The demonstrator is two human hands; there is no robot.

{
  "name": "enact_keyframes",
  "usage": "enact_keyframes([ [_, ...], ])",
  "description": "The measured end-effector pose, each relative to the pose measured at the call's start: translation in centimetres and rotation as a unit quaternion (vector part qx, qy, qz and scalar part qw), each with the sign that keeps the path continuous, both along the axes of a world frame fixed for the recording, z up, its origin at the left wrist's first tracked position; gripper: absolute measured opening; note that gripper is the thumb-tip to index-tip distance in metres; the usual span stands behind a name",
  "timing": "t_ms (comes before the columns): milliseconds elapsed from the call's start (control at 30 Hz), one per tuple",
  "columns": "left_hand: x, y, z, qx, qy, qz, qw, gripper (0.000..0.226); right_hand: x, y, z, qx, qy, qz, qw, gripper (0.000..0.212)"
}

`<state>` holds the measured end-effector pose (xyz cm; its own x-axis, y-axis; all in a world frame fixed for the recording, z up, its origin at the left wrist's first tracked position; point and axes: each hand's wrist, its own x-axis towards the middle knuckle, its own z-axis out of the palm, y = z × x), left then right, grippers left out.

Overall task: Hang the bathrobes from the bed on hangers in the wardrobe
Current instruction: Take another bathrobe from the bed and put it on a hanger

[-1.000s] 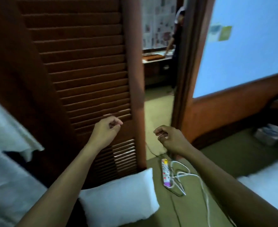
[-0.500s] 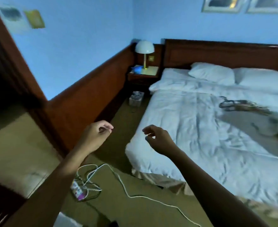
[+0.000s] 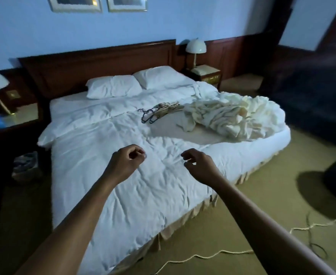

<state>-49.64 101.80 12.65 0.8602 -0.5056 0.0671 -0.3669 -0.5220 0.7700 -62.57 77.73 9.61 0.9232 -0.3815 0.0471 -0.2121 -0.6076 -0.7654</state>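
Right now both my hands hang in the air above the foot end of the bed [image 3: 95,135], and neither has hold of anything. My left hand [image 3: 127,162] is curled loosely, fingertips tucked toward the palm. My right hand [image 3: 199,165] is a little looser, fingers bent and the thumb apart from them. They are level with each other, with a gap between them, over the white duvet near the bed's near corner.

The bathrobes [image 3: 229,116] lie in a crumpled cream heap against the bed's right edge, about halfway up its length and well apart from my hands. Just beside the heap, on its left, a bundle of hangers [image 3: 161,112] rests on the duvet, some dark and some pale, tangled so I cannot tell how many.

Two white pillows [image 3: 113,88] sit side by side against the dark wooden headboard [image 3: 95,64]. A white-shaded lamp [image 3: 195,46] stands on the nightstand [image 3: 206,73] past the bed's far right corner. A pale cord [image 3: 202,256] trails over the carpet along the bed's near right side.
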Motion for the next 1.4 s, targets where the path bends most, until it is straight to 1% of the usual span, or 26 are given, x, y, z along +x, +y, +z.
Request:
enact_keyframes([
  [133,6.0,-9.3,-0.3,0.006,0.002,-0.081,0.997,0.007,1.8,-6.7,-0.1,-0.014,0.001,-0.110,0.994,0.031],
  [267,9.4,-17.9,-1.0,0.011,0.005,-0.147,0.989,0.009,2.5,-12.4,-0.8,-0.016,0.007,-0.191,0.981,0.031],
  [400,11.5,-25.6,-1.8,0.027,0.005,-0.199,0.980,0.008,3.2,-18.3,-2.0,-0.020,0.032,-0.242,0.970,0.036],
  [533,13.8,-33.0,-3.3,0.052,-0.004,-0.233,0.971,0.008,4.4,-25.6,-3.9,-0.033,0.063,-0.268,0.961,0.038],
  [733,19.9,-46.9,-6.4,0.072,-0.020,-0.225,0.972,0.005,10.5,-41.8,-8.2,-0.050,0.097,-0.263,0.959,0.039],
  [833,23.2,-54.3,-8.3,0.083,-0.008,-0.192,0.978,0.005,15.5,-50.7,-10.6,-0.030,0.133,-0.260,0.956,0.044],
  [933,26.3,-60.5,-10.7,0.107,0.024,-0.166,0.980,0.007,21.3,-58.8,-12.6,-0.020,0.170,-0.240,0.956,0.054],
  [1000,28.4,-64.0,-12.4,0.125,0.048,-0.152,0.979,0.007,25.3,-63.7,-13.8,-0.037,0.198,-0.231,0.952,0.060],
  [1100,31.2,-68.3,-14.6,0.151,0.070,-0.149,0.975,0.007,31.0,-70.3,-16.0,-0.090,0.222,-0.221,0.946,0.066],
  [1200,33.0,-71.9,-16.3,0.161,0.091,-0.162,0.969,0.008,34.7,-74.5,-18.5,-0.111,0.248,-0.242,0.931,0.071],
  [1233,33.5,-72.9,-16.7,0.161,0.097,-0.166,0.968,0.008,35.4,-75.1,-19.4,-0.115,0.252,-0.246,0.929,0.068],
  [1333,34.8,-75.9,-18.4,0.168,0.087,-0.175,0.966,0.014,36.3,-75.3,-21.0,-0.116,0.212,-0.239,0.940,0.036],
  [1400,35.8,-78.0,-19.7,0.169,0.060,-0.182,0.967,0.026,36.2,-74.4,-21.0,-0.106,0.164,-0.238,0.952,0.032],
])
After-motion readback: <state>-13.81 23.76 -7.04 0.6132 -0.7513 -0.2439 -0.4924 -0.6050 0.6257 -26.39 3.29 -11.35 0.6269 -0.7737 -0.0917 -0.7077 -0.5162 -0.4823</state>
